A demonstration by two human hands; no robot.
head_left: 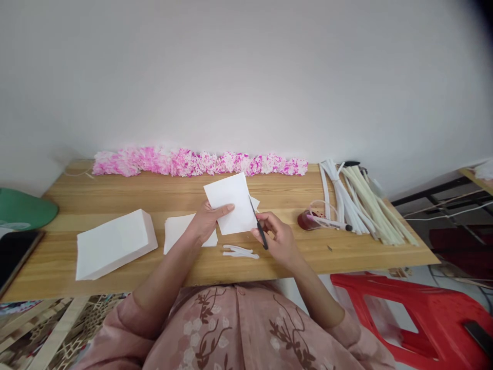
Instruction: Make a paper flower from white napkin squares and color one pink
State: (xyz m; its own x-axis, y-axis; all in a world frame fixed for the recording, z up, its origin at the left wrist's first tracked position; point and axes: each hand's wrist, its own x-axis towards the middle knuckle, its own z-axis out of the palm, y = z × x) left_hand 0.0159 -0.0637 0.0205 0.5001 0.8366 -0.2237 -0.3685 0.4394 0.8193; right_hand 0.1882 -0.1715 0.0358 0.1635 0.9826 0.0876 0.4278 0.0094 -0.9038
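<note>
My left hand (211, 217) grips a white sheet of paper (231, 198) by its left side, thumb on top; I cannot tell whether it is one sheet or several. In my right hand (278, 234) is a pair of black scissors (263, 235), its blades along the paper's right edge. Behind that edge a bit of white paper (254, 203) sticks out. Flat on the table under my left wrist lies a small stack of white paper (177, 231). Nearer to me are several thin white strips (241, 252).
A thick white paper block (113, 244) lies left, beside a dark phone (17, 254) and a green object (26, 208). Pink-and-white ruffled flowers (200, 163) line the wall. Right are a jar of dark red liquid (307, 220), a marker-like pen (333, 223), bundled strips (346, 200) and a red stool (416, 308).
</note>
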